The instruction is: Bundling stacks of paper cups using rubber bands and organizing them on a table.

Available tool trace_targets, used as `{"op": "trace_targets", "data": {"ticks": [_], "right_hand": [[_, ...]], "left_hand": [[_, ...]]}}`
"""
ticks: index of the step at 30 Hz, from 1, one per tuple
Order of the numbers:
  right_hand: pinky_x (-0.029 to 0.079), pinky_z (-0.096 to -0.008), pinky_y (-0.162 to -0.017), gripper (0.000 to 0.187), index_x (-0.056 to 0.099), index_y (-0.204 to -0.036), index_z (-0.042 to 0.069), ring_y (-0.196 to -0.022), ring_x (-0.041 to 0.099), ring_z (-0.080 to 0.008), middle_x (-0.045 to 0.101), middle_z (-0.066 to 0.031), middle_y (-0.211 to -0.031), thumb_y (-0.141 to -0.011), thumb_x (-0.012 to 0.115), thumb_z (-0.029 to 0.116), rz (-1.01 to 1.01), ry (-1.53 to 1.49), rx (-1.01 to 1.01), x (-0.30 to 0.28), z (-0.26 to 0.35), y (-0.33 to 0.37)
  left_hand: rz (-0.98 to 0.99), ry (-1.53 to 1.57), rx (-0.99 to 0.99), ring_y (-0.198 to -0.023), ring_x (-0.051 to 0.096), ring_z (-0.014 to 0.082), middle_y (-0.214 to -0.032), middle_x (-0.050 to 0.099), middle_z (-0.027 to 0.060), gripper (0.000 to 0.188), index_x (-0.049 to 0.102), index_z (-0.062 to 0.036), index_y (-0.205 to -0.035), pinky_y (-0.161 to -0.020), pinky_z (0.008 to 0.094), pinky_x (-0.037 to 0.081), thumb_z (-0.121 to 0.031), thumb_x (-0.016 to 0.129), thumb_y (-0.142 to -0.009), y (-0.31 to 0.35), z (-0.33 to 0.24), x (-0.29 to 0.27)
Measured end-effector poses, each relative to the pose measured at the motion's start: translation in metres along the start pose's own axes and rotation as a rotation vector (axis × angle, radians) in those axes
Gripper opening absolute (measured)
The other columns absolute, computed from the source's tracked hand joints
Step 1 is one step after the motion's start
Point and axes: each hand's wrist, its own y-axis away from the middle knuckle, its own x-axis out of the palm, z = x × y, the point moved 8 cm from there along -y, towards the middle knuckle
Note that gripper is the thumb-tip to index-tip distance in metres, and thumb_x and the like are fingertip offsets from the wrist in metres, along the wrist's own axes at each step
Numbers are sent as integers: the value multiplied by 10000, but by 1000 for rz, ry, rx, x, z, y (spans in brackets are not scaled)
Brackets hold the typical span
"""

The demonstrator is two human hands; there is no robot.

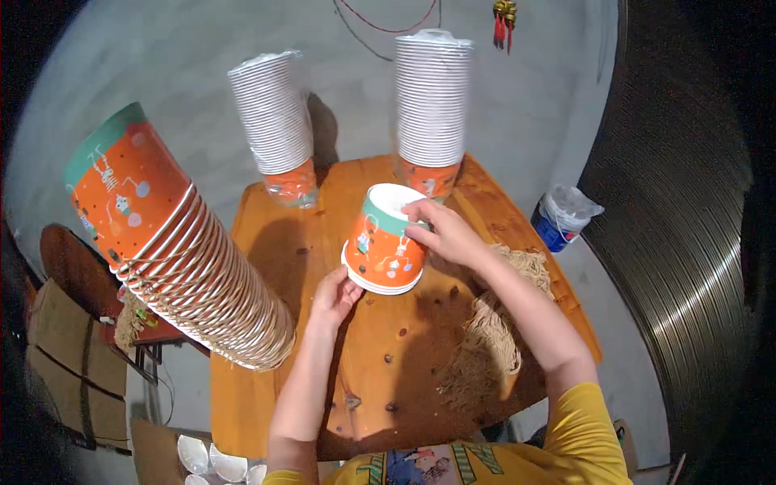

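Observation:
Upside down over the middle of the table is a short stack of orange paper cups (380,257), with a green band and white base at the top and several white rims below. My right hand (446,233) is closed on the base edge of the top cup, thumb and fingers pinching it. My left hand (335,297) holds the rims at the lower left, its fingers partly hidden beneath them. To the left leans a tall stack of matching upturned cups (202,267), with beige strings lying between their rims. A bundle of beige strings (493,339) lies under my right forearm.
On the far part of the wooden table (364,356) stand two tall plastic-wrapped cup stacks (271,113) (432,101). A bucket (559,217) stands on the floor at right, beside a ribbed metal shutter (679,242). An open cardboard box (158,453) with white-based cups is at lower left.

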Motion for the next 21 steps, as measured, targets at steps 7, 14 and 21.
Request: {"op": "trace_targets", "data": {"ticks": [7,14,21], "right_hand": [[429,-290,-845,136,451,-854,55,-950,517,-125,548,-80,-1149,-869,574,111,-80,-420,147,-5,-45,19],[450,-206,-715,128,437,-907,97,-837,491,-58,527,15,-1078,-901,550,155,-202,-840,238,19,-70,45],[522,-356,-789,82,448,-955,133,-909,509,-85,504,12,-1037,-923,519,158,-316,-1003,555,35,-111,74]], "left_hand": [[6,-249,299,-622,516,78,-768,583,-1,154,570,-61,-867,-573,226,433,-179,491,-926,23,-61,63],[-89,-656,524,-627,545,101,-721,588,21,187,595,-3,-851,-615,255,445,-159,494,-874,19,-109,90],[-104,-1017,542,-532,543,126,-637,581,45,215,613,8,-749,-488,284,422,-158,501,-830,4,-136,103]]}}
